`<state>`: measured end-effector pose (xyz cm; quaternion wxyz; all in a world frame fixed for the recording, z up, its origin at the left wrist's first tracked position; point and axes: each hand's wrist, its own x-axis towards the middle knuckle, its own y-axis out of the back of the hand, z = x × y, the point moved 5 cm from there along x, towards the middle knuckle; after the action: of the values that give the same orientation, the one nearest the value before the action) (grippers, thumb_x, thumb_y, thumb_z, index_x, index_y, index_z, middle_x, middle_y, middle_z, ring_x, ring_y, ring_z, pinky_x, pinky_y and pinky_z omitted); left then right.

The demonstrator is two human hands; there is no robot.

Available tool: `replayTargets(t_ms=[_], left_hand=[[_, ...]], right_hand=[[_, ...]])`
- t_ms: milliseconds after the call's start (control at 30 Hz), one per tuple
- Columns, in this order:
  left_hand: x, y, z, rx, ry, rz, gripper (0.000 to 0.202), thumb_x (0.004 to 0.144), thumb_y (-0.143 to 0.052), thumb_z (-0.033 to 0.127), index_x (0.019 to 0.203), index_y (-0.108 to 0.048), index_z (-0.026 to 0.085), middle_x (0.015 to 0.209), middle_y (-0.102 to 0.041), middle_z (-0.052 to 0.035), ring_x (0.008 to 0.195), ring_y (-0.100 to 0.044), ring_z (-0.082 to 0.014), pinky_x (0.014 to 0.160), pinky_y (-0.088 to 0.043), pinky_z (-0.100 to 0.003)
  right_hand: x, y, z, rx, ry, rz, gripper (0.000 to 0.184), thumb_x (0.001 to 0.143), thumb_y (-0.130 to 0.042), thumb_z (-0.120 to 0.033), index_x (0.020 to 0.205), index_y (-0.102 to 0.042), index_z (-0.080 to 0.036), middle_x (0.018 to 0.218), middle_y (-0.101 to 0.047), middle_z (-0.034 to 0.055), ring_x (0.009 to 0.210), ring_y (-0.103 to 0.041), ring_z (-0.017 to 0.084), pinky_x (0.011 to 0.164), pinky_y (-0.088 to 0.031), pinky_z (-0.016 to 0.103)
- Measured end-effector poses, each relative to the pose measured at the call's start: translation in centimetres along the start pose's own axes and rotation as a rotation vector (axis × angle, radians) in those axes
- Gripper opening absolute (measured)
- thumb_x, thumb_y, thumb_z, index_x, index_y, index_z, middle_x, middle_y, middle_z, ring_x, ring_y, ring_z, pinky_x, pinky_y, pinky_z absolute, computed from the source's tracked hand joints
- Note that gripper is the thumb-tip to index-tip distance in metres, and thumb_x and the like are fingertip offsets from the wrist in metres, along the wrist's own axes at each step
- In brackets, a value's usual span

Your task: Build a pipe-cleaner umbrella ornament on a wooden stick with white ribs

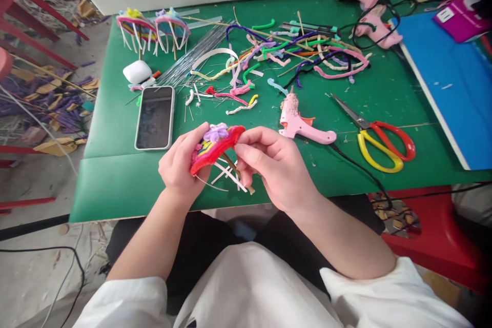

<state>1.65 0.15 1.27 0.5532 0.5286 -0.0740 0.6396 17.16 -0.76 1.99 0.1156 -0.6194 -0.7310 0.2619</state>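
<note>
Over the table's front edge I hold a small pipe-cleaner umbrella (pixel 217 147), its canopy tilted, with a red rim, pink and yellow rings and a lilac flower on top. A thin brown stick and white strips hang beneath it. My left hand (pixel 182 161) grips the canopy's left side. The thumb and fingertips of my right hand (pixel 274 164) pinch the red rim at its right end. Right of the hands, a pink glue gun (pixel 305 128) lies on its side. Scissors (pixel 378 138) with one red and one yellow handle lie farther right.
A phone (pixel 155 118) and a white case (pixel 137 70) lie at left. Two finished-looking umbrellas (pixel 138 28) stand behind them. Loose pipe cleaners (pixel 295 51) and thin wires (pixel 196 54) spread across the green table (pixel 115 179). The glue gun's black cord (pixel 361 169) runs over the front edge.
</note>
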Motion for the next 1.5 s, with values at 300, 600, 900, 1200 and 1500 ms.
replayTargets(t_ms=[300, 600, 900, 1200, 1500], left_hand=[[0.14, -0.03, 0.24, 0.005, -0.005, -0.009, 0.047, 0.091, -0.059, 0.027, 0.136, -0.049, 0.034, 0.112, -0.070, -0.0007, 0.089, -0.070, -0.0168, 0.073, -0.058, -0.029], [-0.02, -0.11, 0.02, 0.026, -0.070, 0.038, 0.047, 0.091, -0.058, 0.037, 0.136, -0.050, 0.030, 0.111, -0.069, -0.0023, 0.088, -0.069, -0.0157, 0.071, -0.056, -0.024], [0.00, -0.09, 0.03, 0.025, -0.073, 0.030, 0.047, 0.091, -0.057, 0.038, 0.137, -0.049, 0.031, 0.113, -0.068, -0.0024, 0.090, -0.069, -0.0157, 0.073, -0.056, -0.024], [-0.01, -0.10, -0.07, 0.004, -0.005, 0.023, 0.049, 0.089, -0.060, 0.030, 0.136, -0.049, 0.037, 0.110, -0.070, -0.0010, 0.083, -0.069, -0.0163, 0.068, -0.057, -0.027], [0.00, -0.11, -0.09, -0.024, -0.033, 0.028, 0.049, 0.088, -0.062, 0.030, 0.136, -0.050, 0.033, 0.112, -0.069, -0.0015, 0.085, -0.068, -0.0153, 0.069, -0.055, -0.024]], right_hand=[[0.00, -0.14, -0.10, 0.016, 0.025, -0.025, 0.012, 0.082, -0.070, -0.029, 0.081, -0.062, -0.020, 0.059, -0.061, -0.0084, 0.041, -0.053, 0.004, 0.038, -0.040, 0.014], [-0.01, -0.13, -0.11, 0.014, 0.017, -0.029, 0.016, 0.080, -0.072, -0.032, 0.081, -0.062, -0.020, 0.060, -0.061, -0.0074, 0.042, -0.053, 0.004, 0.036, -0.037, 0.014], [-0.08, 0.07, -0.18, -0.020, 0.024, -0.008, 0.016, 0.080, -0.073, -0.032, 0.081, -0.064, -0.020, 0.058, -0.061, -0.0074, 0.042, -0.053, 0.005, 0.037, -0.039, 0.015], [-0.14, 0.09, -0.32, -0.033, 0.035, 0.006, 0.014, 0.081, -0.071, -0.032, 0.081, -0.064, -0.020, 0.060, -0.061, -0.0071, 0.043, -0.053, 0.004, 0.041, -0.044, 0.015], [-0.10, 0.09, -0.33, -0.019, 0.041, 0.005, 0.014, 0.080, -0.073, -0.031, 0.081, -0.065, -0.020, 0.060, -0.061, -0.0072, 0.043, -0.053, 0.004, 0.041, -0.045, 0.015]])
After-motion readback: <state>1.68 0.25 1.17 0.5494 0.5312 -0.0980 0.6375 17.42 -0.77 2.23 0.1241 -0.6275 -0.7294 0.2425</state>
